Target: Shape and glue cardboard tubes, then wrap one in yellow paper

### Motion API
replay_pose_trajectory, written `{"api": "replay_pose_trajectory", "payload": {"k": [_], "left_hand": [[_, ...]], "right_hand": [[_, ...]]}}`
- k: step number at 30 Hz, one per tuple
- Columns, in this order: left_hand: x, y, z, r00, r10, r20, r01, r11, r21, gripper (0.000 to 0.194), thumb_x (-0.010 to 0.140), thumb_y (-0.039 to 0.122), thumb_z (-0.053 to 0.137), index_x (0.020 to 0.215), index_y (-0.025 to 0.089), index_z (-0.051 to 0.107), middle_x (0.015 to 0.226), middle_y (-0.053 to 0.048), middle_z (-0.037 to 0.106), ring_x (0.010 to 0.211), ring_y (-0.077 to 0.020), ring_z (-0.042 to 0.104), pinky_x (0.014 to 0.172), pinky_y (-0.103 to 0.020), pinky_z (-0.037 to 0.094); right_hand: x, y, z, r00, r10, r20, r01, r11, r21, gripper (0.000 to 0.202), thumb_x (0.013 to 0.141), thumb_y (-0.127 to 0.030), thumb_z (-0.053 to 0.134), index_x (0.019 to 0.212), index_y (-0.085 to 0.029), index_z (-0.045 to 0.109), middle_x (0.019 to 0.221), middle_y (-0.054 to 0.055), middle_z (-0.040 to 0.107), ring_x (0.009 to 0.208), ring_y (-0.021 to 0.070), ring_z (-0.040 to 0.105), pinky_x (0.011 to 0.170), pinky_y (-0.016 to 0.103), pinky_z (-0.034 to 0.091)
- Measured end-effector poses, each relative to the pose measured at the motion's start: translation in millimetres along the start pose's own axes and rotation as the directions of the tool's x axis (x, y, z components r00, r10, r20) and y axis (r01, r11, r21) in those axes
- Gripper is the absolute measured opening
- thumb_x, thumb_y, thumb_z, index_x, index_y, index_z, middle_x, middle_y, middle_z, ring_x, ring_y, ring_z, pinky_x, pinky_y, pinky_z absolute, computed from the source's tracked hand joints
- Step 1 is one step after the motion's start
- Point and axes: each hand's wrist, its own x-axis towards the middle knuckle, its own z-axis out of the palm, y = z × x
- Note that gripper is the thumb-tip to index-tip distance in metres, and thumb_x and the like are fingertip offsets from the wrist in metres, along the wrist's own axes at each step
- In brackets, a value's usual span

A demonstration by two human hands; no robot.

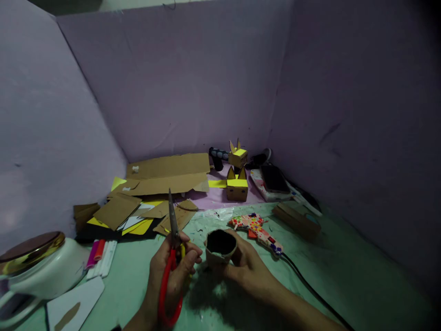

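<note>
My left hand (172, 271) is wrapped round a pair of scissors (173, 220) with red and yellow handles, its blades together and pointing up and away. Just to the right, my right hand (251, 266) grips a short cardboard tube (219, 255) from its right side. The tube's open top faces up, its inside is dark and its rim looks uneven. Beyond the tube lies a floral-patterned glue gun (257, 230) with a black cord. Farther back stand two small cardboard boxes with pointed ears and yellow tops, a nearer one (237, 191) and a farther one (238, 157).
Cardboard sheets (168, 179) and yellow and white scraps (138, 225) lie at the back left. Several markers (103, 259) and a white pot (51, 271) sit at the left. A phone (274, 178) and a brown box (296, 222) lie right of centre.
</note>
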Motion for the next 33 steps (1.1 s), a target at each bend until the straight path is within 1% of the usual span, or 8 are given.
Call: {"api": "replay_pose_trajectory", "payload": {"k": [5, 9, 12, 17, 21, 24, 28, 33], "left_hand": [[-2, 0, 0.4, 0.999, 0.032, 0.028, -0.033, 0.999, 0.022, 0.03, 0.074, 0.037, 0.074, 0.091, 0.02, 0.056, 0.072, 0.0, 0.066, 0.062, -0.0164, 0.061, 0.057, -0.025, 0.048], [0, -1, -2.8, 0.993, -0.051, 0.103, 0.048, 0.998, 0.035, 0.033, 0.075, 0.04, 0.074, 0.093, 0.021, 0.052, 0.072, 0.001, 0.065, 0.062, -0.0158, 0.06, 0.056, -0.024, 0.047], [4, -3, -3.9, 0.994, -0.094, 0.055, 0.093, 0.995, 0.031, 0.037, 0.075, 0.042, 0.073, 0.096, 0.021, 0.051, 0.069, 0.003, 0.061, 0.057, -0.0136, 0.058, 0.05, -0.021, 0.045], [11, -4, -6.3, 0.995, -0.096, -0.032, 0.097, 0.994, 0.053, 0.044, 0.071, 0.046, 0.076, 0.098, 0.02, 0.053, 0.057, 0.006, 0.058, 0.044, -0.0112, 0.052, 0.041, -0.02, 0.042], [11, -8, -4.3, 0.979, -0.197, -0.045, 0.193, 0.978, -0.074, 0.049, 0.063, 0.043, 0.083, 0.096, 0.021, 0.055, 0.054, 0.008, 0.058, 0.042, -0.0098, 0.051, 0.041, -0.018, 0.041], [15, -11, -0.8, 0.955, -0.288, -0.074, 0.271, 0.944, -0.187, 0.051, 0.058, 0.038, 0.085, 0.095, 0.02, 0.056, 0.058, 0.006, 0.063, 0.052, -0.0127, 0.059, 0.05, -0.02, 0.046], [28, -10, -1.1, 0.896, -0.436, -0.085, 0.386, 0.858, -0.338, 0.037, 0.055, 0.031, 0.082, 0.081, 0.017, 0.06, 0.06, 0.002, 0.066, 0.06, -0.0216, 0.067, 0.057, -0.03, 0.054], [43, -8, -6.9, 0.838, -0.535, -0.107, 0.44, 0.779, -0.447, 0.017, 0.066, 0.021, 0.068, 0.081, 0.013, 0.066, 0.06, -0.004, 0.07, 0.06, -0.0254, 0.071, 0.053, -0.032, 0.055]], "right_hand": [[2, 3, 0, 0.997, 0.067, -0.027, -0.065, 0.995, 0.082, 0.04, 0.058, -0.04, 0.086, 0.083, -0.02, 0.062, 0.077, 0.0, 0.059, 0.073, 0.0195, 0.055, 0.067, 0.031, 0.041], [3, 2, -1, 0.986, 0.104, 0.131, -0.128, 0.974, 0.185, 0.053, 0.062, -0.06, 0.079, 0.089, -0.016, 0.066, 0.078, 0.006, 0.066, 0.073, 0.021, 0.06, 0.07, 0.034, 0.044], [3, 5, 0, 0.965, 0.199, 0.171, -0.235, 0.944, 0.231, 0.054, 0.068, -0.064, 0.073, 0.087, -0.014, 0.068, 0.074, 0.006, 0.065, 0.066, 0.0172, 0.059, 0.066, 0.03, 0.043], [2, 13, -1, 0.949, 0.298, 0.102, -0.309, 0.943, 0.125, 0.06, 0.07, -0.069, 0.068, 0.088, -0.012, 0.071, 0.072, 0.004, 0.061, 0.063, 0.0141, 0.052, 0.059, 0.026, 0.037], [-1, 16, -1, 0.942, 0.284, 0.18, -0.296, 0.954, 0.046, 0.062, 0.08, -0.07, 0.055, 0.099, -0.014, 0.072, 0.083, 0.007, 0.066, 0.076, 0.0191, 0.057, 0.07, 0.03, 0.042], [-2, 20, 2, 0.905, 0.356, 0.233, -0.386, 0.918, 0.095, 0.062, 0.083, -0.068, 0.053, 0.103, -0.012, 0.072, 0.085, 0.009, 0.069, 0.082, 0.0223, 0.061, 0.076, 0.033, 0.044], [0, 23, 5, 0.862, 0.414, 0.293, -0.501, 0.782, 0.371, 0.062, 0.084, -0.064, 0.057, 0.11, -0.009, 0.067, 0.084, 0.011, 0.07, 0.075, 0.0218, 0.066, 0.068, 0.031, 0.048], [1, 26, 5, 0.866, 0.404, 0.294, -0.498, 0.655, 0.568, 0.051, 0.086, -0.054, 0.061, 0.111, -0.01, 0.059, 0.078, 0.009, 0.07, 0.064, 0.0191, 0.07, 0.061, 0.031, 0.052]]}}
